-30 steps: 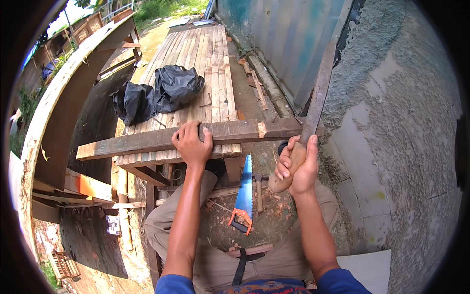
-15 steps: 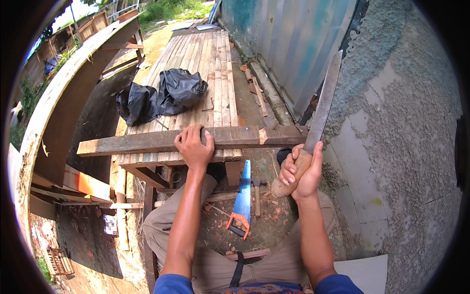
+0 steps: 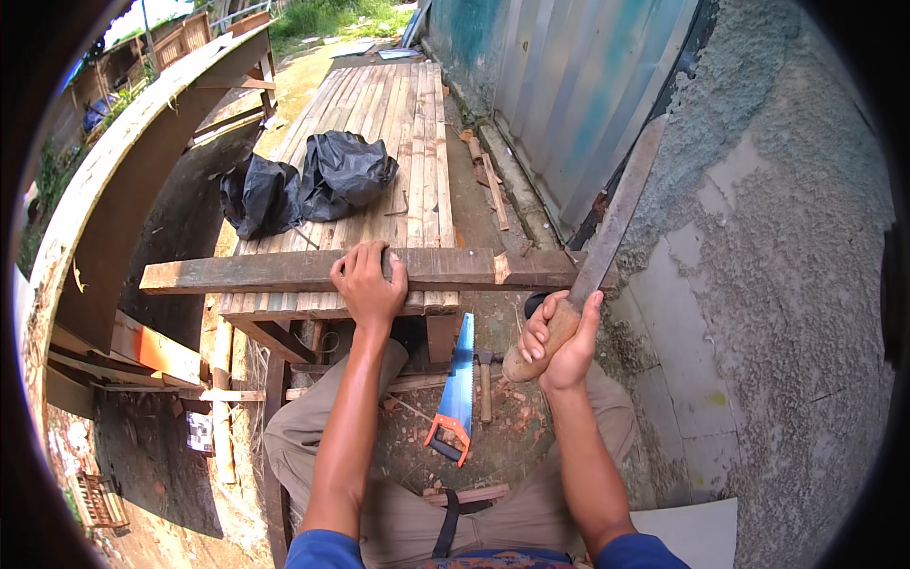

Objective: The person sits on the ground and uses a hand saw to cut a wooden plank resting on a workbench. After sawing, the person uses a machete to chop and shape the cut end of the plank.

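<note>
A long squared wooden beam [image 3: 213,275] lies crosswise over the near end of a bamboo-slat bench [image 3: 417,204]. My left hand [image 3: 370,284] is closed over its middle, fingers on top. A pale, fresh notch [image 3: 500,268] shows in the beam to the right of that hand. In my right hand [image 3: 561,346] is the wooden handle of a machete [image 3: 623,204]. Its long blade points up and to the right, passing in front of the beam's right end. A blue handsaw [image 3: 459,379] with an orange and black handle lies on the ground below, beside a hammer [image 3: 485,384].
Black plastic bags [image 3: 346,177] sit on the bench beyond the beam. A rough plastered wall [image 3: 768,275] and a corrugated metal sheet [image 3: 588,104] stand close on my right. At the left is a wooden structure with a curved-looking edge [image 3: 118,156]. Wood scraps [image 3: 495,190] lie beside the bench.
My right hand has come slightly down and to the left, and the machete leans more to the right. My left hand stays on the beam. The whole view has shifted a little.
</note>
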`<state>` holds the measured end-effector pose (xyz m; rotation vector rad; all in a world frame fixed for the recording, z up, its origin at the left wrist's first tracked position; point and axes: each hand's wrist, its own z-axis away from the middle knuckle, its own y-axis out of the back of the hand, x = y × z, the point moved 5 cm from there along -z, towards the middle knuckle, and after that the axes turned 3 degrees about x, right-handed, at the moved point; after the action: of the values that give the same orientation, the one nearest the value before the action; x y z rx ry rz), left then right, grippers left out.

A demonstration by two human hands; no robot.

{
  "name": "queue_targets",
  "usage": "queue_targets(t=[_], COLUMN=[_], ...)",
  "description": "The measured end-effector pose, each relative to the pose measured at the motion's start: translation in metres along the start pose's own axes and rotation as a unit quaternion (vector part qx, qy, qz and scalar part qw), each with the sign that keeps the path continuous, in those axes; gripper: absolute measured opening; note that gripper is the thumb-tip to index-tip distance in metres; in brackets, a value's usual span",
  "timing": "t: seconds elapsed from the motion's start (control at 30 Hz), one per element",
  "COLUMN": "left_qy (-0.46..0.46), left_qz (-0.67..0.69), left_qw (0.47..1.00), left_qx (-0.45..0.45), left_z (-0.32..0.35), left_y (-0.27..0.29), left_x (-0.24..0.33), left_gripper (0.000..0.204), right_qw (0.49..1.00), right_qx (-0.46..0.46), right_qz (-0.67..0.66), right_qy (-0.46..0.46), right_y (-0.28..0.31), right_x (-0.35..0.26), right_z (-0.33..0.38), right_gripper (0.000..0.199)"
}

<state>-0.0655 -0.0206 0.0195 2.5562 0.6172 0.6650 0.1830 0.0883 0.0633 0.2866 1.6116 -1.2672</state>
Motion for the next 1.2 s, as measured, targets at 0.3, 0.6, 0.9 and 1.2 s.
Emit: queue_targets(t=[0.3, 0.6, 0.9, 1.2], left_qy=[-0.004, 0.002, -0.001, 0.008], left_qz=[-0.001, -0.009, -0.014, -0.001], left_qw=[1.000, 1.000, 1.000, 1.000], left_qx=[0.008, 0.003, -0.002, -0.013], left_z=[-0.002, 0.000, -0.003, -0.003], left_y=[-0.005, -0.004, -0.005, -0.009], left_x=[0.008, 0.002, 0.005, 0.016], left_gripper=[0.026, 0.025, 0.025, 0.024], right_qw=[0.969, 0.989, 0.993, 0.985], right_qx=[-0.022, -0.023, -0.030, -0.045], right_qz=[0.025, -0.032, 0.027, 0.083], right_qy=[-0.246, 0.146, -0.112, 0.143], right_y=[0.064, 0.027, 0.045, 0.053], right_x=[0.108, 0.034, 0.093, 0.078], right_z=[0.012, 0.000, 0.007, -0.008], right_gripper=[0.072, 0.069, 0.074, 0.070])
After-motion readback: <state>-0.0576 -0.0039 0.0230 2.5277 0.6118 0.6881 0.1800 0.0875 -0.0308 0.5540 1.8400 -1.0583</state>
